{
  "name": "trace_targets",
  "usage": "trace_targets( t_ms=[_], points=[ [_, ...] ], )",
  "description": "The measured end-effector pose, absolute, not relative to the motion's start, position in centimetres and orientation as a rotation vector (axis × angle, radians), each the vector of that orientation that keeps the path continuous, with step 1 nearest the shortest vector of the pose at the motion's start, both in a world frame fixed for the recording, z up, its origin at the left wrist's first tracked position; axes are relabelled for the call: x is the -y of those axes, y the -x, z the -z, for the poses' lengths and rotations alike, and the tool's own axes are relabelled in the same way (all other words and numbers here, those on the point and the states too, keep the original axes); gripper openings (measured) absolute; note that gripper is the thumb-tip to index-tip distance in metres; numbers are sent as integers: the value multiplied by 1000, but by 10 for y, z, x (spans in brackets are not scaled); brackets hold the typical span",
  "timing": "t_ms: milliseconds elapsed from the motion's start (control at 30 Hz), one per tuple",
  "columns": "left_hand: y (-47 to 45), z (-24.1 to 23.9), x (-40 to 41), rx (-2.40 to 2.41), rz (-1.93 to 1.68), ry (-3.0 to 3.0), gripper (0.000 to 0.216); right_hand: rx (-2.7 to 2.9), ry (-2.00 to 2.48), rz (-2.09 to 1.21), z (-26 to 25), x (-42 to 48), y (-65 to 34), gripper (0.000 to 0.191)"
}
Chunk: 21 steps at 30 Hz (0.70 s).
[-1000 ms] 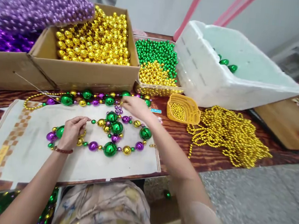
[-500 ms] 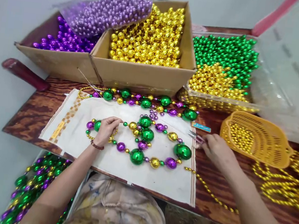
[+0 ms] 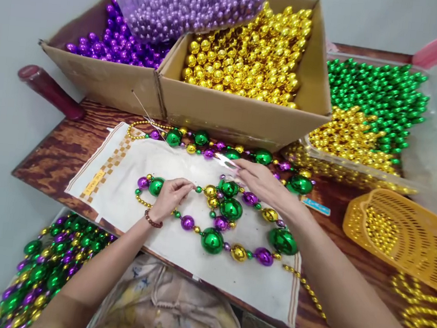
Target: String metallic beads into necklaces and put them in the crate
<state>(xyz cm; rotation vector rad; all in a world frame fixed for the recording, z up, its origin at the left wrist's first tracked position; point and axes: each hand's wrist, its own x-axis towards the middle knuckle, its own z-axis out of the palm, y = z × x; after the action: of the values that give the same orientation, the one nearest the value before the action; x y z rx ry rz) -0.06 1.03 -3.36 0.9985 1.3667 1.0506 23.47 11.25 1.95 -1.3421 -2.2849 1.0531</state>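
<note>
My left hand pinches the bead necklace at its string end, beside a small green bead. The necklace, of green, purple and gold beads, lies looped on a white cloth. My right hand grips a small pair of scissors, blades pointing left above the cloth. Part of the scissors is hidden by the fingers. Just behind them, a second bead strand runs along the cloth's far edge. Loose beads lie close to the large green ones in the loop's middle.
Behind the cloth stand cardboard boxes of purple and gold beads, a bag of lilac beads on top. To the right are a clear tub of green and gold beads and a yellow basket. Finished-looking strands hang at lower left.
My right hand has carried the scissors leftward from the cloth's right side to above the necklace. My left hand keeps its pinch. The camera view has shifted slightly.
</note>
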Motion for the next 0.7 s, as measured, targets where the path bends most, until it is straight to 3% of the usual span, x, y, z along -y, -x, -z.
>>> trace_targets(
  t_ms=[167,233,367,700],
  points=[
    [2,34,-9,-1339,-1047,-987,35,1685,1217,-1849,0,-124,-178,50],
    [3,35,-9,-1327,-1042,-982,35,1401,1222,-1975,5,-123,-166,45],
    [3,36,-10,-1299,-1041,-978,35,1326,1303,-1920,6,-125,-158,44],
    [3,38,-11,-1292,-1035,-978,32,2320,1196,-1528,-17,-164,-146,30]
  ],
)
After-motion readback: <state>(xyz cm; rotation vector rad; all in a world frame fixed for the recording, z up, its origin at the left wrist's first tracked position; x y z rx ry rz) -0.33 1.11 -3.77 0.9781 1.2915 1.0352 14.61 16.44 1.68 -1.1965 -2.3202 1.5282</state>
